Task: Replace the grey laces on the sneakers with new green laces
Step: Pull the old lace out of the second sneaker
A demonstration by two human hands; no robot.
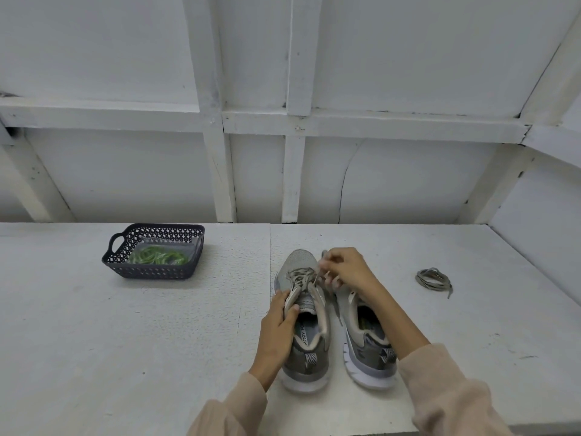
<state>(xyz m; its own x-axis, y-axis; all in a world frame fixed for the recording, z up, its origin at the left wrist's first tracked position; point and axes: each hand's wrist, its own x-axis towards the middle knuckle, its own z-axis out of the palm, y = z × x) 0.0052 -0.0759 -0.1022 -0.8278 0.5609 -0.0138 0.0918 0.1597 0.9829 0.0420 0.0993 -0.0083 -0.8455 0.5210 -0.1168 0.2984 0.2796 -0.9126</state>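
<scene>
Two grey sneakers stand side by side on the white table, toes pointing away from me. The left sneaker (300, 262) still carries a grey lace (302, 275) through its eyelets. My left hand (278, 328) grips that shoe's left side by the tongue. My right hand (344, 267) pinches the grey lace just right of the eyelets and hides the front of the right sneaker (369, 350), whose lacing I cannot see. A loose grey lace (434, 280) lies coiled on the table to the right. Green laces (158, 256) lie in a clear bag inside a dark basket (151, 272).
The dark perforated basket sits at the back left of the table (125, 341). A white panelled wall (408, 184) rises right behind the table, and another wall closes the right side. The table's front edge runs under my sleeves.
</scene>
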